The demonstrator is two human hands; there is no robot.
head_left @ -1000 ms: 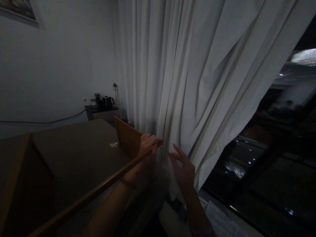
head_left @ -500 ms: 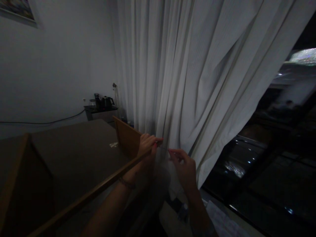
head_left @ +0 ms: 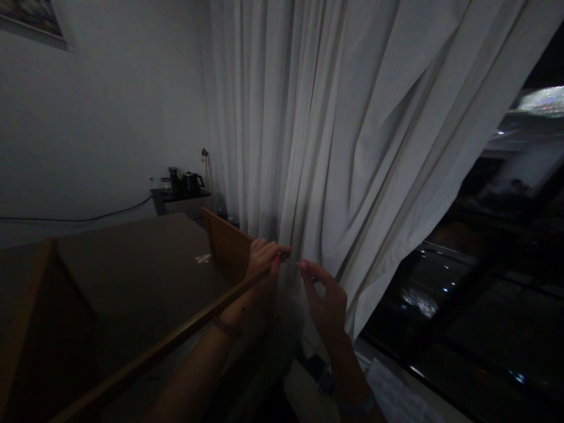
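Where the wooden rail (head_left: 185,332) ends against the curtain (head_left: 352,147), 2 hands meet.
Left hand (head_left: 263,259) clamps the rail's tip; right hand (head_left: 325,296) pinches a thin strand (head_left: 292,265) just beside it, open room rightward.

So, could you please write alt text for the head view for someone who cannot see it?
In a dim room, the left hand grips the end of a wooden rail while the right hand pinches a thin strand beside a white curtain.
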